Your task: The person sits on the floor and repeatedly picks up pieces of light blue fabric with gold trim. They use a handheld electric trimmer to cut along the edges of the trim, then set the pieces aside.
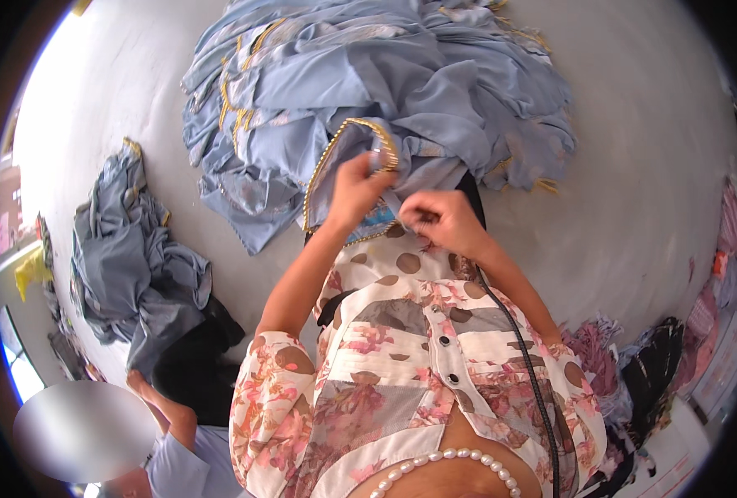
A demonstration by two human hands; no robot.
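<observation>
With the left hand (363, 188) pinching the blue cloth (330, 173) over the lap (372, 264) and the right hand's (445, 222) grip too blurred to tell, a hard tug could pucker the gold trim (382, 134).

Cloth heap (401, 75): dusty blue; edge trim (373, 125) gold. Blouse (401, 357): white ground, pink florals, brown spots, grey patches. Necklace (451, 454): pearly white. Cord (527, 349): black. Floor (634, 183): grey.

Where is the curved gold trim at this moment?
In the head view, the curved gold trim is slightly left of centre, arching above the person's left hand, at the near edge of the big blue cloth pile.
</observation>
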